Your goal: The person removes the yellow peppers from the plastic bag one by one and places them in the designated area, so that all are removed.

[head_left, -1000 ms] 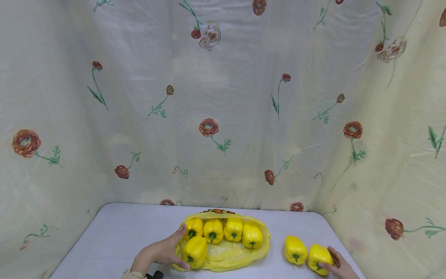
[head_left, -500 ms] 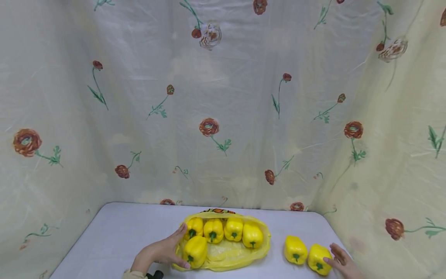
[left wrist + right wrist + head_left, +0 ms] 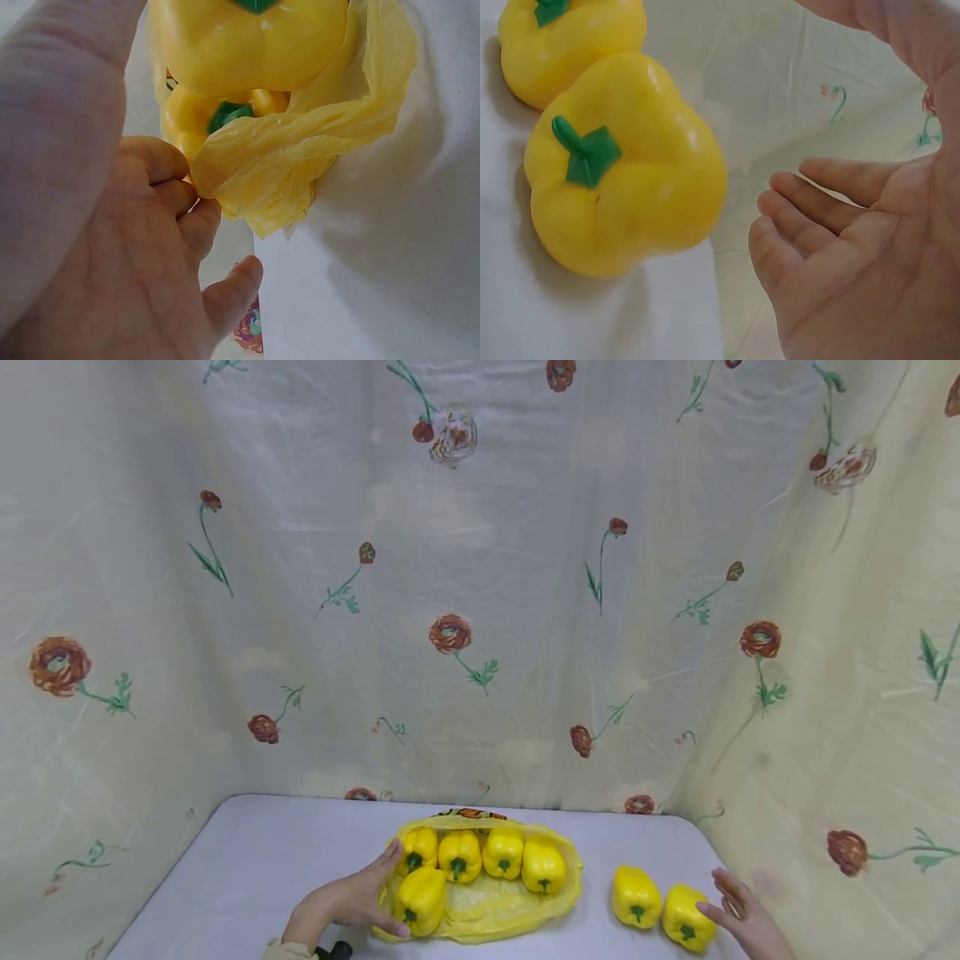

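A yellow plastic bag (image 3: 491,928) lies with its mouth spread and several yellow bell peppers (image 3: 460,857) inside. My left hand (image 3: 356,893) grips the bag's left end, thumb at the near side and fingers at the far side. In the left wrist view, bent fingers (image 3: 199,225) meet the bag's film (image 3: 277,161), and the little finger stands apart. My right hand (image 3: 746,920) is beside the rightmost loose bell pepper (image 3: 688,917), holding nothing. The right wrist view shows its extended fingers (image 3: 810,196) apart from that pepper (image 3: 630,172), which has a green stem.
A second loose bell pepper (image 3: 636,897) sits on the white table (image 3: 262,860), between the bag and the rightmost pepper. A flowered curtain (image 3: 480,568) rises behind the table and along both sides.
My right hand has let go of the rightmost pepper and drawn off to the right, its fingers lifting from it. The left hand, bag and peppers have stayed in place.
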`<state>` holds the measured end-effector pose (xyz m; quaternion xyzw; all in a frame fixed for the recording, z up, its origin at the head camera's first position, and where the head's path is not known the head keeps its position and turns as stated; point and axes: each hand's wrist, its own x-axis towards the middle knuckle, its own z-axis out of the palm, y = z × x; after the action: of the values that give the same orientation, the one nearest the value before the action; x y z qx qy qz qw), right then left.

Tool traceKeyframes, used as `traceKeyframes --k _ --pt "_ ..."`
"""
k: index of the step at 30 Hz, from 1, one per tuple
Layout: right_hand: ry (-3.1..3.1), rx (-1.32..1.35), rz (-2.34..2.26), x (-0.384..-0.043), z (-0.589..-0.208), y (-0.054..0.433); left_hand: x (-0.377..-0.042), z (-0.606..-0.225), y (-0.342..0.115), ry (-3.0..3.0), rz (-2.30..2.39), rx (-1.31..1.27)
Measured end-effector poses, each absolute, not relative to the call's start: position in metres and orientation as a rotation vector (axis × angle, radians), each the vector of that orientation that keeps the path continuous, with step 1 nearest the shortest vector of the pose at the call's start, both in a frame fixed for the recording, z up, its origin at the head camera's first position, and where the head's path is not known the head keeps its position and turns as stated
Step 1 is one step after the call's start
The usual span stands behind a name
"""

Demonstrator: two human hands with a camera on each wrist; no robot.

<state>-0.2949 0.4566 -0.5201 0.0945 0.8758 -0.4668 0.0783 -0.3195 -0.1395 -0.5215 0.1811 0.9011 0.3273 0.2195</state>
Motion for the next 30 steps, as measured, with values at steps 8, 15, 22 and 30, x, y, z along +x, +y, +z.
traceKeyframes --k 8,15,22,30 --pt "2.706 0.171 -1.373 -0.284 -0.489 0.429 -0.320 -0.522 -0.140 2.501 0.895 0.503" --pt "2.841 0.019 -1.371 -0.278 -0.480 0.405 -0.317 -0.520 -0.139 2.494 0.905 0.496" --pt "2.869 -0.187 -1.513 -0.280 -0.479 0.382 -0.316 -0.519 -0.139 2.495 0.904 0.506" --pt "2.849 -0.382 -1.634 -0.282 -0.478 0.361 -0.316 -0.518 -0.140 2.492 0.915 0.528"
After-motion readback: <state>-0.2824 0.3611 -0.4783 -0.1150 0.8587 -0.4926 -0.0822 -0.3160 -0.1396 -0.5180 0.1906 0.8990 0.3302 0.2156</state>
